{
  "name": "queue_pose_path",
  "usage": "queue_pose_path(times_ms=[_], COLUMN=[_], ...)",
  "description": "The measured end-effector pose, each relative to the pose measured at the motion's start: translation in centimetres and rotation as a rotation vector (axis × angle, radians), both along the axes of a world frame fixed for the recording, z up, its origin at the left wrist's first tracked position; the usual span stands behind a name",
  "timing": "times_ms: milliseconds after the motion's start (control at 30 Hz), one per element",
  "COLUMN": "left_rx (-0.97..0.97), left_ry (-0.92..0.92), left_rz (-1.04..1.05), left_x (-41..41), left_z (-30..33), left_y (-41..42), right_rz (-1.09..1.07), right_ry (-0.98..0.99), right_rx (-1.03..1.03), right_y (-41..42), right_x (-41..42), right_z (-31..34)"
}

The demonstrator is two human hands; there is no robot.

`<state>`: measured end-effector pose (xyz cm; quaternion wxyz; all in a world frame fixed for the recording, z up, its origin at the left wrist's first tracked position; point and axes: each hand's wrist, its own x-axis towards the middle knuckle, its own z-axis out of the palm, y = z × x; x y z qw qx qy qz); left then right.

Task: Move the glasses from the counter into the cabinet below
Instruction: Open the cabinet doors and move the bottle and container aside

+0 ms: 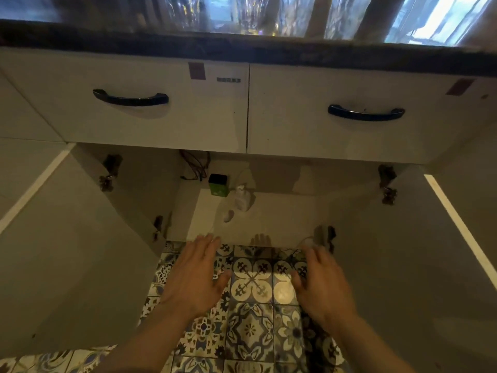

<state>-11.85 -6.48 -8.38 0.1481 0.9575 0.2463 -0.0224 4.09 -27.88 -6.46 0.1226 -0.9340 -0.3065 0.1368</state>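
A: Hands first. Where are they?

B: Both low in the head view, held out over the patterned floor tiles [251,285], in front of the open cabinet [269,219]. Left hand [192,278] flat, fingers spread, palm down, holding nothing. Right hand [321,284] the same: fingers loose and apart, empty.

A: The glasses?

B: Up top on the surface [242,48], well apart from both hands. The glasses [242,14] show only as blurred, streaky clear shapes, cut off by the upper edge of the frame. Can't count them or tell where one ends and the next starts.

A: Anything between the hands and them?

B: Two white drawer fronts under the dark surface edge: left drawer [129,103] and right drawer [363,114], each with a dark curved handle. Below those, the cabinet opening.

A: Doors?

B: Both swung wide. Left door [67,251] and right door [430,265] flank the hands, inner faces showing, each running out of frame.

A: What's inside?

B: At the back left, a green box [218,185] with a dark top, just beside a small white bottle [242,199]. Some thin wires [196,165] hang above the box. A pale patch lies on the cabinet floor near the bottle; can't tell what it is. The rest of the cabinet floor is dim.

A: Hinges?

B: Dark blurs on the side walls, no detail.
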Motion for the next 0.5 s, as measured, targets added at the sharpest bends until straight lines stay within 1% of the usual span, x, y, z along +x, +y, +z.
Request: queue_pose_path(times_ms=[100, 233, 367, 500], left_rx=[0.032, 0.136, 0.191, 0.177], left_ry=[-0.002, 0.009, 0.116, 0.179], left_rz=[0.013, -0.002, -0.035, -0.032], left_x=[1.7, 4.4, 6.5, 7.0], left_z=[0.4, 0.7, 0.6, -0.6], left_y=[0.7, 2.3, 3.9, 4.4], right_rz=[0.091, 0.16, 0.194, 0.208], right_ry=[-0.038, -0.05, 0.0, 0.001], right_rx=[0.082, 0.079, 0.022, -0.002], right_y=[4.5, 8.3, 9.8, 9.5], right_x=[1.4, 3.0, 3.8, 3.6], right_z=[1.4, 1.6, 0.6, -1.1])
